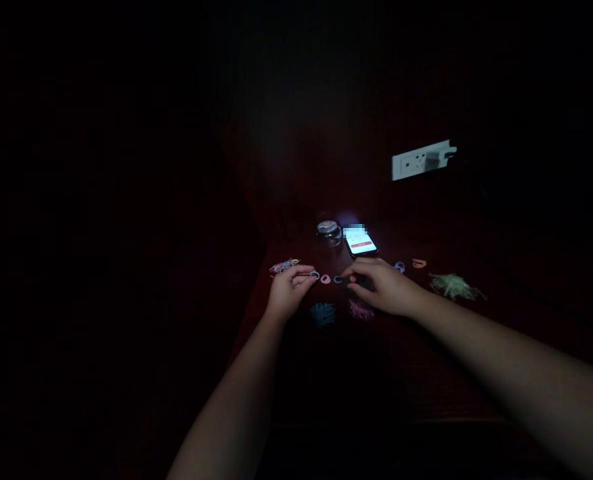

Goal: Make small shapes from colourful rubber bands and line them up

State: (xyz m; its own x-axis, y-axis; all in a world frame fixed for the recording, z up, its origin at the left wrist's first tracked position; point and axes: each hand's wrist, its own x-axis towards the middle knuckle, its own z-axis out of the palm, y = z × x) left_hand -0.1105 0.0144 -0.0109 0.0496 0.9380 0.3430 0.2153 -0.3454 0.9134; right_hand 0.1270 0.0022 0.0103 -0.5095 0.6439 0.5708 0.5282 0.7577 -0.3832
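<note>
Between the thumb and fingertips of my left hand [289,288] is a small light-blue elastic hair tie [315,275]. My right hand [379,283] hovers low over the table, its thumb and fingers apart with nothing seen between them. One of its fingertips is at the edge of a teal hair tie [338,280]; I cannot tell whether it touches. Between the two hands lies a pink hair tie [325,279]. Nearer to me are a teal heap of bands [323,313] and a pink-purple heap [361,309].
A lidded clear jar [329,232] and a lit phone [361,241] stand behind the hands. Mixed bands [285,266] lie at left. Rightward are a purple tie [399,267], an orange tie [419,264] and a pale-green heap [453,286]. A socket panel [421,161] is on the wall.
</note>
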